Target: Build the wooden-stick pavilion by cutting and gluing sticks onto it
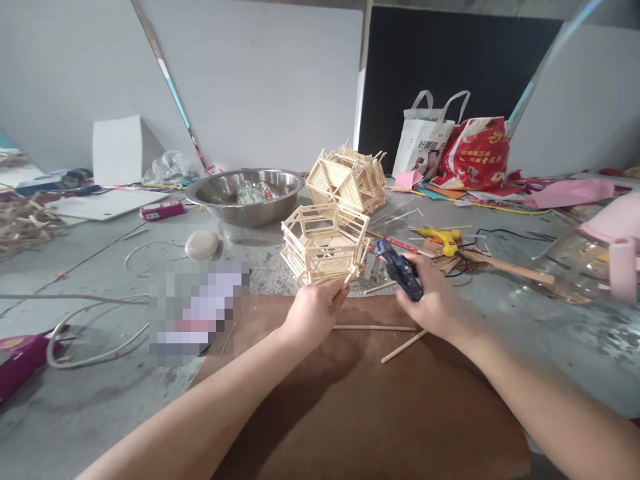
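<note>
My left hand [313,310] grips the lower edge of a small hexagonal frame [327,250] built of thin wooden sticks, held up over the front of a brown sheet [300,400]. The fingers are partly hidden. To the right, my right hand [433,297] is closed around a dark blue hand tool [400,267], whose exact kind is unclear. Its tip points up and left, apart from the frame. Two loose wooden sticks [373,327] lie on the sheet between and below my hands. Behind the frame sits a larger stick structure [345,180].
A steel basin [245,207] stands back left. A yellow glue gun [443,239] lies right, near a clear jug [560,267] with a pink handle. Left are a phone-like blurred item [203,313], a white round puck [201,245] and cables. Bags [475,153] stand behind.
</note>
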Demonstrator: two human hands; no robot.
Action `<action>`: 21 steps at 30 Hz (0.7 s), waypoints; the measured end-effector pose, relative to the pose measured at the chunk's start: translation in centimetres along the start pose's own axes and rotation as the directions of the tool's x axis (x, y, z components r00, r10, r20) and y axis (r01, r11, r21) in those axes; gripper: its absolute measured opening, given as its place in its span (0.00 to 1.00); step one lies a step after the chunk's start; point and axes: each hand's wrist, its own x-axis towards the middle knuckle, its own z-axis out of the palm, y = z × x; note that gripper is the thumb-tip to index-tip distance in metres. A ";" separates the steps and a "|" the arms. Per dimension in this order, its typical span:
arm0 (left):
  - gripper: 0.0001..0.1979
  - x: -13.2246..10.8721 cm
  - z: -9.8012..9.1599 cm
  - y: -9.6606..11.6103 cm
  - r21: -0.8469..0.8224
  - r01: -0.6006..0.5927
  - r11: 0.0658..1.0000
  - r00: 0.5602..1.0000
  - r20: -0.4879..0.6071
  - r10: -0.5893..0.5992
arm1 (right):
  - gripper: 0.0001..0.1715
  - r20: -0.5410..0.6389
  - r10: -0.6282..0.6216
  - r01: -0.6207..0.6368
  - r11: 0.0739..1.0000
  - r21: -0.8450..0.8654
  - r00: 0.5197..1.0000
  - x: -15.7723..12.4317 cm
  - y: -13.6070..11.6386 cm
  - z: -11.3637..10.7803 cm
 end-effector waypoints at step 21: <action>0.08 -0.6 0.4 -0.3 0.379 -0.157 0.912 0.987 0.094 0.131 | 0.22 0.122 -0.104 0.138 0.941 -0.310 0.987 -0.7 -0.5 1.8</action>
